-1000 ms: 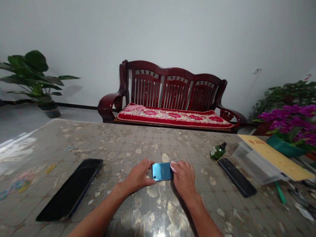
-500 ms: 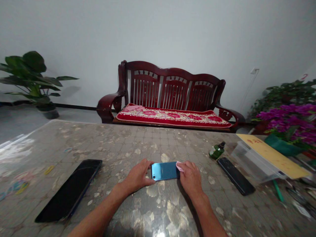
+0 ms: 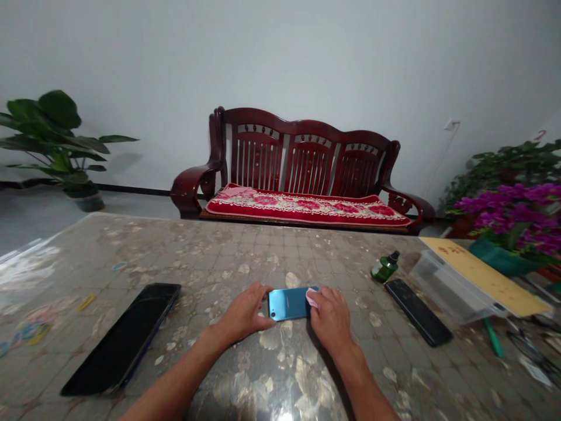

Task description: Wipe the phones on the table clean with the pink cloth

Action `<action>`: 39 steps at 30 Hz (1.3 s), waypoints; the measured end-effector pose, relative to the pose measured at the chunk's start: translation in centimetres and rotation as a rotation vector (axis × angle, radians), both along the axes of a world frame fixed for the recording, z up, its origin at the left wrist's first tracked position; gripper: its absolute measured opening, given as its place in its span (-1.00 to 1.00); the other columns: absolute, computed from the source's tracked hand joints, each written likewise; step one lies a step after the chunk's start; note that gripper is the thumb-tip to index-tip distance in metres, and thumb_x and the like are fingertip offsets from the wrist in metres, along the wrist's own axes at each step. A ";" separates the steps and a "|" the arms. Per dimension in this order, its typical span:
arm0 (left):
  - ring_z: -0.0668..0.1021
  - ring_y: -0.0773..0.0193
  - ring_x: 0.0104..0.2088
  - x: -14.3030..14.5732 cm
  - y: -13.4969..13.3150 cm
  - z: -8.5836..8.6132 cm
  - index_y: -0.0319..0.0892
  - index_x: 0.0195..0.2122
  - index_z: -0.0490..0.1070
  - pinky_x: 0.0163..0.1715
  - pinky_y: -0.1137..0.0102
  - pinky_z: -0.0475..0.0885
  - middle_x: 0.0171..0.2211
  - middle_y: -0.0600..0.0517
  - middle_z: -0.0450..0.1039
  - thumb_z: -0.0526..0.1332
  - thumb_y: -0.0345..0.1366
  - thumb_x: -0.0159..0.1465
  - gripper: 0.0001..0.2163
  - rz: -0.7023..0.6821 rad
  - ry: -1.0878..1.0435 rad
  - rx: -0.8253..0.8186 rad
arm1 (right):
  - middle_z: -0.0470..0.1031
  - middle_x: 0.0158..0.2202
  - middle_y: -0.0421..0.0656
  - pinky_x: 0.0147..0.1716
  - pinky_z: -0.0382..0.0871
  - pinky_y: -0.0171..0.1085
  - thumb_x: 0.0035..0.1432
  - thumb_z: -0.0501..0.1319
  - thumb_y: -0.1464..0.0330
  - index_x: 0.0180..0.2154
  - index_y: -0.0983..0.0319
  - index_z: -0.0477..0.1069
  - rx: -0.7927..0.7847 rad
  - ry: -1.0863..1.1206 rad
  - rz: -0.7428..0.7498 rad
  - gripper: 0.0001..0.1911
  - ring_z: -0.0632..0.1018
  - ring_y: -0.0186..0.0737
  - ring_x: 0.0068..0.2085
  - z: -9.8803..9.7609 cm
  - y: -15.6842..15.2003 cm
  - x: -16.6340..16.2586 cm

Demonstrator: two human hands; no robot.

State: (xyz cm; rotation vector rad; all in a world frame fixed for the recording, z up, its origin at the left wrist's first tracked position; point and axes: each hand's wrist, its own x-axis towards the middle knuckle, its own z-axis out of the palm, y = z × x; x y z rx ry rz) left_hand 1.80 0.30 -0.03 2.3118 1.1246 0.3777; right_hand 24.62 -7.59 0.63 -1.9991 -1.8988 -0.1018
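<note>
A blue smartphone (image 3: 289, 304) lies back side up on the patterned table, its camera at the lower left corner. My left hand (image 3: 249, 310) grips its left end, with the thumb at the near edge and the fingers at the far edge. Over the phone's right end is my right hand (image 3: 329, 316), closed on a small pink cloth (image 3: 312, 297) that it presses to the blue back. That hand hides the phone's right edge.
A black tablet (image 3: 125, 339) lies to the left, near coloured rubber bands (image 3: 35, 332). Rightward are a green pump bottle (image 3: 385, 267), a black smartphone (image 3: 418, 312) and a clear plastic box (image 3: 451, 289) under a yellow folder (image 3: 486, 275). A wooden bench (image 3: 307, 158) stands beyond the table (image 3: 197, 251).
My right hand and the pink cloth have slid a little to the left over the phone's back. My left hand and the phone stay in place.
</note>
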 end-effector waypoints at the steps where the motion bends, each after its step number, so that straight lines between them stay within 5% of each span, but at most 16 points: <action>1: 0.52 0.08 -0.20 0.0 0.0 -0.1 -0.17 -0.01 0.37 -0.21 0.31 0.42 -0.16 -0.04 0.39 0.34 -0.24 0.05 -0.54 -0.002 -0.004 0.004 | 0.48 -0.27 -0.14 -0.19 0.11 -0.24 0.13 0.17 0.54 -0.16 0.13 0.55 0.018 0.034 0.064 -0.69 0.39 -0.15 -0.17 -0.2 0.0 -0.6; 5: 0.51 0.08 -0.18 0.0 0.1 -0.4 -0.16 -0.02 0.38 -0.18 0.30 0.41 -0.17 -0.04 0.38 0.34 -0.24 0.05 -0.56 -0.008 -0.033 0.035 | 0.46 -0.31 -0.16 -0.19 0.11 -0.24 0.14 0.17 0.53 -0.21 0.12 0.55 0.036 0.094 0.230 -0.73 0.38 -0.16 -0.18 -0.4 0.3 -2.1; 11: 0.51 0.08 -0.20 0.1 0.1 -0.4 -0.18 -0.03 0.39 -0.22 0.31 0.42 -0.17 -0.05 0.38 0.35 -0.24 0.04 -0.56 0.003 -0.033 0.025 | 0.49 -0.28 -0.13 -0.21 0.10 -0.21 0.19 0.16 0.52 -0.17 0.10 0.57 0.013 0.041 0.041 -0.71 0.37 -0.13 -0.19 0.2 1.2 -1.2; 19: 0.52 0.05 -0.16 0.1 0.0 -0.3 -0.19 -0.01 0.39 -0.15 0.27 0.41 -0.18 -0.05 0.41 0.36 -0.21 0.04 -0.53 -0.004 -0.047 0.056 | 0.48 -0.24 -0.18 -0.16 0.13 -0.26 0.21 0.14 0.53 -0.16 0.10 0.54 -0.013 0.158 0.351 -0.70 0.38 -0.20 -0.14 -0.2 1.1 -2.9; 29: 0.51 0.12 -0.22 0.1 0.0 -0.4 -0.15 -0.04 0.42 -0.23 0.34 0.43 -0.20 -0.01 0.40 0.36 -0.25 0.02 -0.56 0.008 -0.075 0.027 | 0.48 -0.28 -0.19 -0.20 0.12 -0.28 0.26 0.15 0.49 -0.15 0.04 0.56 -0.058 0.139 0.246 -0.71 0.40 -0.21 -0.17 0.4 2.7 -3.8; 39: 0.51 0.11 -0.25 0.1 0.2 -0.8 -0.15 -0.07 0.43 -0.24 0.32 0.40 -0.22 -0.01 0.40 0.36 -0.17 0.03 -0.57 0.015 -0.065 0.044 | 0.46 -0.32 -0.22 -0.20 0.07 -0.26 0.22 0.17 0.49 -0.24 0.08 0.56 -0.069 0.083 0.429 -0.76 0.37 -0.24 -0.19 1.3 1.0 -3.8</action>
